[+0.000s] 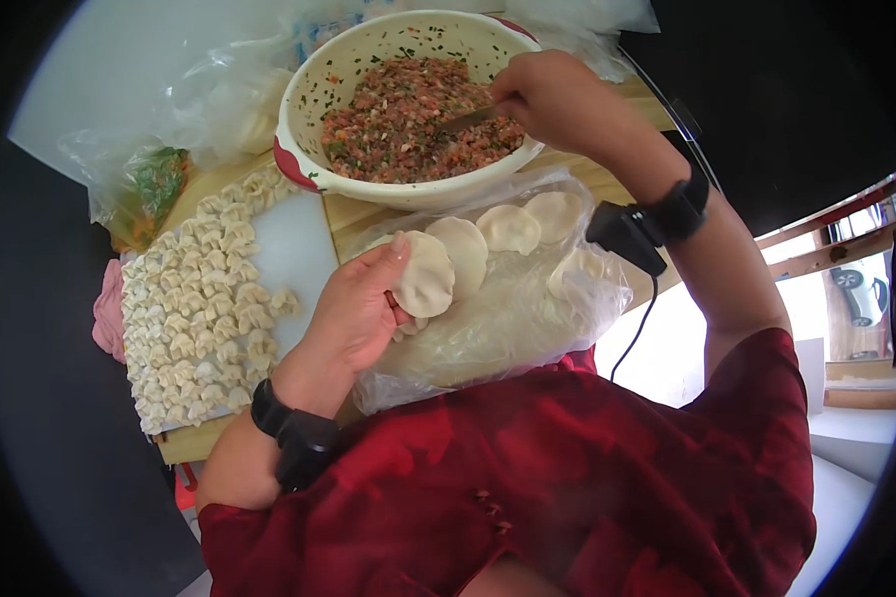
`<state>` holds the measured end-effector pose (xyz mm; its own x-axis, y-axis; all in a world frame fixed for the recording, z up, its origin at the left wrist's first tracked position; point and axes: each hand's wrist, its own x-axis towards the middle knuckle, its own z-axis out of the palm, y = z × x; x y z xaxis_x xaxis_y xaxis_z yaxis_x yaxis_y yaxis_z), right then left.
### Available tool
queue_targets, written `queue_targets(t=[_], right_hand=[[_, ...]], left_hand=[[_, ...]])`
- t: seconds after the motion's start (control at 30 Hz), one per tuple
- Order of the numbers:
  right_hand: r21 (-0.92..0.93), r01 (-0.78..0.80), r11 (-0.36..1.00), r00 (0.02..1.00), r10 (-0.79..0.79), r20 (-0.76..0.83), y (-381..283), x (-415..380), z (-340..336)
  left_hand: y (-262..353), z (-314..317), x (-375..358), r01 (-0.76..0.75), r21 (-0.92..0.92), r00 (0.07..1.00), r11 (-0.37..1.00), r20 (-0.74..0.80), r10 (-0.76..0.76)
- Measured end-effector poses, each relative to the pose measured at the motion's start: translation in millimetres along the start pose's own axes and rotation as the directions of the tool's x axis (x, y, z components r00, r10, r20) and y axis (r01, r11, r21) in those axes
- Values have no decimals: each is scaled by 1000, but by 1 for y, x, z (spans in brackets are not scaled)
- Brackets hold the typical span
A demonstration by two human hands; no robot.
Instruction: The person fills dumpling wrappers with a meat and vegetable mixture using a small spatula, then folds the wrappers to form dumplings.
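Observation:
Between the thumb and fingers of my left hand (363,303) is a round, pale dough wrapper (425,276), held over the near side of the board. My right hand (548,99) is closed on the handle of a utensil (465,120), whose tip is in the minced filling (393,114). That reddish filling with green bits lies in a large cream bowl (408,195) with red handles. More wrappers (509,230) lie in an overlapping row on a clear plastic bag (488,333), right of my left hand.
Many folded dumplings (194,308) stand in rows on a white board (299,249) at the left. A plastic bag with greens (156,189) lies behind them. A pink cloth (109,310) is at the far left. A black cable (635,343) hangs from the right wrist device.

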<state>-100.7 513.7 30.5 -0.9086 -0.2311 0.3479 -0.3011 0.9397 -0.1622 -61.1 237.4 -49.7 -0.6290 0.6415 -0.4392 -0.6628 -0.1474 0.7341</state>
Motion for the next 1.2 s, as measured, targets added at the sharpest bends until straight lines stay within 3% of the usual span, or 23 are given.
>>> queue_targets(t=[0.07, 0.2, 0.27, 0.5, 0.7, 0.77, 0.9, 1.0, 1.07, 1.2], right_hand=[[-74, -124, 990, 955, 139, 264, -1, 12, 6], [-66, 17, 998, 951, 4, 309, -8, 14, 11], [79, 62, 995, 951, -83, 298, -10, 14, 11], [115, 14, 993, 916, -59, 396, -8, 22, 14], [140, -143, 980, 858, 52, 511, -9, 22, -7], [248, -259, 933, 824, 80, 561, -8, 20, -12], [374, -298, 878, 834, 49, 549, -3, 14, -18], [511, -391, 766, 845, 78, 529, -1, 5, -13], [627, -472, 619, 830, 74, 552, -3, -1, -14], [631, -521, 574, 809, 98, 579, -9, -11, -18]], left_hand=[[6, 2, -4, -45, -46, 993, 998, -109, 39], [12, -1, -5, -71, -134, 997, 988, -11, 71], [16, 2, -4, -48, -172, 998, 984, -52, 39], [19, -1, -3, -80, -171, 996, 982, -42, 74], [26, 3, -6, -132, -227, 991, 965, -10, 133], [27, 4, -7, -127, -233, 991, 964, 1, 130], [20, 4, -4, -75, -249, 996, 966, 19, 82], [21, 13, 0, -72, -273, 997, 959, 0, 75], [23, 16, 2, -79, -274, 996, 958, 28, 90], [20, 14, 8, -63, -298, 996, 952, 39, 78]])
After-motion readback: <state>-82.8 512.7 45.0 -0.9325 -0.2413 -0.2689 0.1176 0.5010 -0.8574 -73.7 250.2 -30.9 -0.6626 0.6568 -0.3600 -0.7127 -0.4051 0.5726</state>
